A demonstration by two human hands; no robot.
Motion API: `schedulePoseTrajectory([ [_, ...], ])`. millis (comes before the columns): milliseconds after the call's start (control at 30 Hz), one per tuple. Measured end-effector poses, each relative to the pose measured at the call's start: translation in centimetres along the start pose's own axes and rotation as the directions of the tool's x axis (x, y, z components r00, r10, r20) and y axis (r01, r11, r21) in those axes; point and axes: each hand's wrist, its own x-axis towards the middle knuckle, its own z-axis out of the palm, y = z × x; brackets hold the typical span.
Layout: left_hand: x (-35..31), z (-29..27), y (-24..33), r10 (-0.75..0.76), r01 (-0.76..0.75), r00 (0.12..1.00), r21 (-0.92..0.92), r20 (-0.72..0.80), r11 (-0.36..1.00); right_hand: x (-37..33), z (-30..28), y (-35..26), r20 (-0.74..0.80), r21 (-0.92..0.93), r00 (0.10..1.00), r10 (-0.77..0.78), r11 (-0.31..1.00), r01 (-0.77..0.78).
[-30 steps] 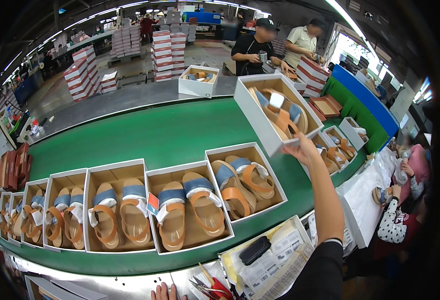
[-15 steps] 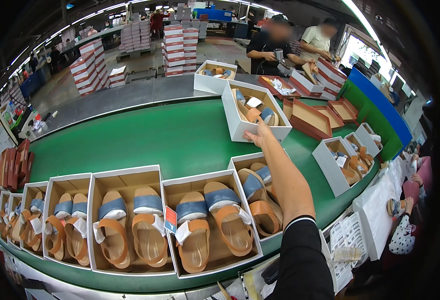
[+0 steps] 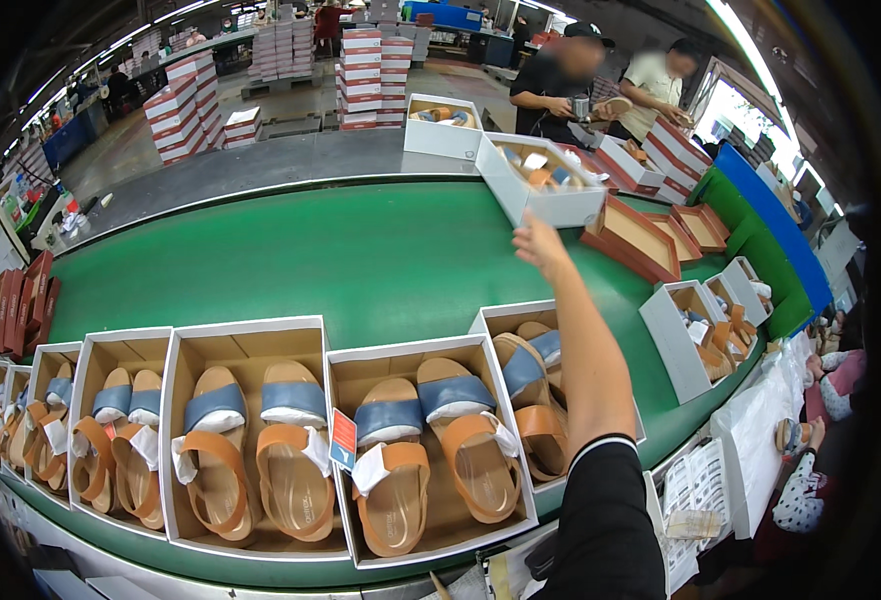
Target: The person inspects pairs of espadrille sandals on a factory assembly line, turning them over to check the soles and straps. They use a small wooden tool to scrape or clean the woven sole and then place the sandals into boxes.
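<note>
My right hand (image 3: 540, 246) reaches out over the green belt, its fingers loosely apart and holding nothing. Just beyond the fingertips, a white shoebox (image 3: 550, 208) with tan and blue sandals inside sits tilted at the belt's far edge, slightly blurred. Whether a fingertip still touches it, I cannot tell. Below my forearm an open box holds a pair of sandals (image 3: 526, 372), partly hidden by the arm. Beside it to the left, another open box shows blue-strapped sandals (image 3: 388, 505) with a red and blue tag (image 3: 342, 438) on its rim. My left hand is out of the picture.
More open sandal boxes (image 3: 245, 330) line the belt's near edge to the left. Brown-red lids (image 3: 630, 240) lie at the right, before a blue-topped barrier (image 3: 775, 225). Two people stand behind the grey counter (image 3: 260, 195). Another white box (image 3: 442, 138) rests on that counter.
The white shoebox has moved farther away and a little right, and my right hand has let go of its near side. A person across the counter has shifted the shoe being handled.
</note>
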Motion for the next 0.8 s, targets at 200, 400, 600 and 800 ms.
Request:
schedulePoseTrajectory([
  [200,-0.1,-0.3,-0.4,-0.040,0.048,0.997,-0.110,0.071,0.993,-5.3,-1.1,1.3,0.153,-0.606,0.970,-0.190,0.757,0.244],
  [400,-0.5,1.3,-0.9,-0.020,0.017,0.999,-0.074,-0.029,0.997,-13.0,-1.9,-1.9,0.132,-0.590,0.923,-0.361,0.720,0.366],
  [600,-0.7,-0.7,-0.7,-0.052,0.062,0.995,-0.127,0.086,0.990,-23.8,-3.3,-3.8,0.061,-0.756,0.871,-0.487,0.547,0.359],
  [800,-0.8,-0.6,-0.3,-0.093,0.087,0.996,-0.190,-0.018,0.978,-31.7,-5.4,-3.5,0.115,-0.978,0.987,-0.111,0.163,0.132],
])
